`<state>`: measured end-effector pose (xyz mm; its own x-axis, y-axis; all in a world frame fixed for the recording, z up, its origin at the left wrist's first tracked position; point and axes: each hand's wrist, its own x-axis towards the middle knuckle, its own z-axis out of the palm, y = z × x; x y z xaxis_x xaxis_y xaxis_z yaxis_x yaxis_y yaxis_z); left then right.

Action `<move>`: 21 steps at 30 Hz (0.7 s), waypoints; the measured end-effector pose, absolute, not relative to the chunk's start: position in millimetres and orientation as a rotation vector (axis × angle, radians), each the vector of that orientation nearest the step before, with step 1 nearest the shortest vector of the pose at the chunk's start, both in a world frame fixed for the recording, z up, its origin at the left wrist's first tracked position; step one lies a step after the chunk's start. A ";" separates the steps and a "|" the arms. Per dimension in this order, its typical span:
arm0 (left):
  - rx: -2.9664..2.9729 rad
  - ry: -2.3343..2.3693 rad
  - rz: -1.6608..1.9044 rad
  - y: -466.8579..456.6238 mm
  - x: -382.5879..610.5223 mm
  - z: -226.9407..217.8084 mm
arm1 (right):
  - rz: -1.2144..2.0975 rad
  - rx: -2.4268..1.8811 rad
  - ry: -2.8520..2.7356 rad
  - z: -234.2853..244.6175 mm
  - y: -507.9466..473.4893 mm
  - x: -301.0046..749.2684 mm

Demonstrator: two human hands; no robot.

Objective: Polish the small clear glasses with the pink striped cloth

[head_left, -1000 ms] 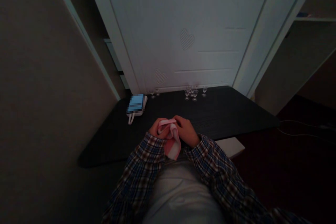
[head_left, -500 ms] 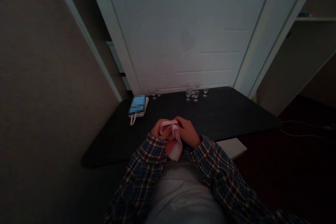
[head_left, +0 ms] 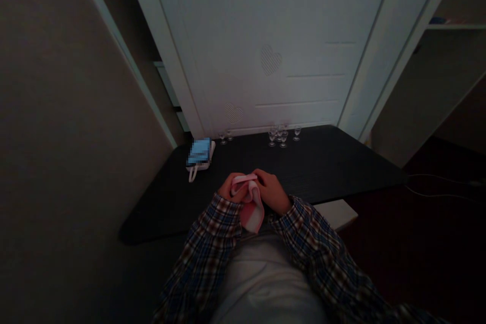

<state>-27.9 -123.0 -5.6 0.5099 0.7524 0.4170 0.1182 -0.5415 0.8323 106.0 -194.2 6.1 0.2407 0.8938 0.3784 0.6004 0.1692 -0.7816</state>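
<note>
Between my hands is a pink and white cloth point(head_left: 252, 215), bunched at the top, with one end hanging down over the table's near edge. My left hand point(head_left: 228, 187) is closed round its left side. My right hand point(head_left: 272, 191) grips the upper right part, fingers curled in towards the cloth. Whether anything is wrapped inside the folds, I cannot tell. Several small stemmed glasses point(head_left: 283, 138) stand upright at the back of the dark table point(head_left: 326, 167), beyond my hands. Two more small glasses point(head_left: 223, 137) are further left.
A phone with a blue blurred screen point(head_left: 199, 151) lies on a white device with a strap loop at the back left. Behind the table rises a white door panel point(head_left: 243, 35) with heart patterns. A white box-like object point(head_left: 336, 212) sits below the near right edge. Thin cables point(head_left: 436, 177) run at the right.
Almost nothing differs. Both hands keep the same hold on the cloth, and the view has shifted only very slightly.
</note>
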 end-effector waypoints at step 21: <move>2.016 0.741 1.019 -121.3 -28.7 -8.4 | 0.383 -1.539 -1.465 5.9 -192.7 105.7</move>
